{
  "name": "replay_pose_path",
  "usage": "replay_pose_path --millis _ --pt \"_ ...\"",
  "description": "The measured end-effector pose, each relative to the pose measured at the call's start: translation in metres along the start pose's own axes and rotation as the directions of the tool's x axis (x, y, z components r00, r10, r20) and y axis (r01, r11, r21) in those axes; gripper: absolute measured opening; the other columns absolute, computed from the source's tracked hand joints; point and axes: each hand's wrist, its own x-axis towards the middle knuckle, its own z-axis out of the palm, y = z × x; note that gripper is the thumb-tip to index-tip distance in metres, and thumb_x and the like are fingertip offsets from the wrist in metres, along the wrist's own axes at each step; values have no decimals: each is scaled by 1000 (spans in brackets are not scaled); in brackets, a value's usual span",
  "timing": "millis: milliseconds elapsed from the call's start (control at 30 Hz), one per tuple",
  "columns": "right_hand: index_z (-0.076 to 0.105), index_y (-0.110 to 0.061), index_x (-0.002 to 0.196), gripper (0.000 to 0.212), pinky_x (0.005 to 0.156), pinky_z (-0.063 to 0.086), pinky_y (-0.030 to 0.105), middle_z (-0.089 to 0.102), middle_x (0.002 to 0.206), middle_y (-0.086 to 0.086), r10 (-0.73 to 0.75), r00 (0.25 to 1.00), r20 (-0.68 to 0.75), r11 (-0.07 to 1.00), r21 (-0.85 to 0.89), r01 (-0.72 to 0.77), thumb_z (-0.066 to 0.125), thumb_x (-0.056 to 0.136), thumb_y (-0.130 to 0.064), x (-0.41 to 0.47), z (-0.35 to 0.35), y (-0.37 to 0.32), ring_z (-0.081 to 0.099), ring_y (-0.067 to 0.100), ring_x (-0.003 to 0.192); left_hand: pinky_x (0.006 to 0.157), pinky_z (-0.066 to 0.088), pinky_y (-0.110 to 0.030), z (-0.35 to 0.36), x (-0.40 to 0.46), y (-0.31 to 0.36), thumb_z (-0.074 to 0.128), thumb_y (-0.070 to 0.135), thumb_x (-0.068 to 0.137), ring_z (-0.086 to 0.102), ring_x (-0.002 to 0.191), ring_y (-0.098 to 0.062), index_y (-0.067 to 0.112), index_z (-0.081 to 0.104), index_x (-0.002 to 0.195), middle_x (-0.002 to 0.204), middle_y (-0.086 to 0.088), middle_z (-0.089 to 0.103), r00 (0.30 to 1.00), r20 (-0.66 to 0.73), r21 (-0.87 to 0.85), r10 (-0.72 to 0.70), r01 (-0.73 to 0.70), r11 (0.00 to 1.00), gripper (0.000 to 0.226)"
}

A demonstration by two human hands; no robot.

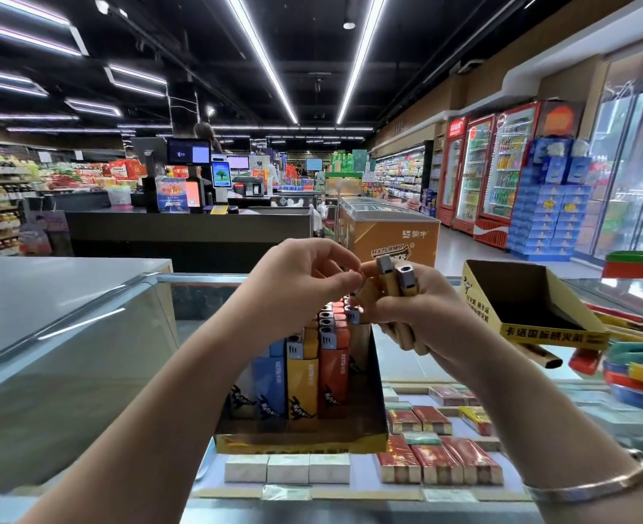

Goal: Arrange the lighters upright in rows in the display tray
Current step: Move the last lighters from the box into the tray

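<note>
A yellow-fronted display tray [301, 442] stands on the glass counter. Rows of upright lighters [314, 357] in white, blue, yellow and orange fill its left and middle part. My right hand [422, 315] is above the tray's right side and grips a bunch of tan lighters [397, 283] with grey metal tops pointing up. My left hand [304, 285] is just left of it, with thumb and forefinger pinching one of those lighters at the top of the bunch.
An empty yellow lid box [531, 308] lies at the right on the counter, with colourful packets [637, 368] beside it. Cigarette packs [437, 463] show under the glass. A grey counter top [47, 293] is at the left.
</note>
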Motion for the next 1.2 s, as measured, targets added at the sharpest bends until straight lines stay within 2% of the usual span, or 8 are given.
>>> replay_pose_path --millis 133,233,333,467,633,900,1100,1200 --pt "62 -3 86 20 48 38 24 49 64 12 -26 1000 -12 999 -25 26 58 75 13 0 0 -1 44 19 57 61 50 -14 -1 -2 3 71 27 78 62 67 0 33 66 96 77 8 68 999 44 1 28 -28 1000 19" --pt "61 -6 76 20 43 37 20 48 56 7 -42 999 -11 999 24 43 59 75 13 0 -2 -1 44 14 50 69 53 -19 -1 -2 4 73 25 76 64 75 -4 32 66 102 81 7 69 997 45 -17 59 -59 998 28" --pt "65 -4 86 18 45 42 18 56 57 2 -42 999 -20 997 63 43 62 72 6 0 -5 -1 53 9 52 67 52 -18 -3 -2 5 74 20 74 65 72 -9 27 68 99 78 4 70 998 33 -134 58 -53 990 27" --pt "67 -9 88 30 48 44 25 62 68 6 36 997 -72 993 116 -27 57 60 -6 1 -8 0 59 15 62 68 53 -18 -6 -2 5 73 13 74 67 73 -15 27 67 93 79 0 70 998 44 -199 52 -42 979 24" --pt "58 -5 87 23 48 47 27 63 64 7 171 960 -221 975 176 -133 49 71 10 4 -14 6 59 16 56 69 50 -15 -10 -5 9 69 13 76 67 77 -9 27 70 93 81 3 72 989 127 -211 72 -44 977 23" --pt "56 -3 97 29 53 48 30 62 72 13 252 919 -304 963 168 -209 51 71 9 5 -14 10 57 19 60 74 55 -25 -7 -9 13 66 19 81 65 75 -10 33 69 95 80 7 70 968 241 -3 70 -71 997 20" --pt "57 -3 95 28 49 47 26 60 70 11 248 922 -297 965 162 -207 51 71 10 4 -13 9 56 16 57 75 54 -25 -11 -9 13 69 10 78 62 81 -8 35 71 94 83 16 64 979 141 15 146 -150 989 30" --pt "57 -3 95 27 50 47 27 60 68 10 242 924 -295 968 144 -207 51 72 9 4 -12 10 56 15 56 74 53 -25 -4 -11 14 69 10 79 60 81 -5 36 71 95 84 16 62 977 148 133 155 -175 976 30"
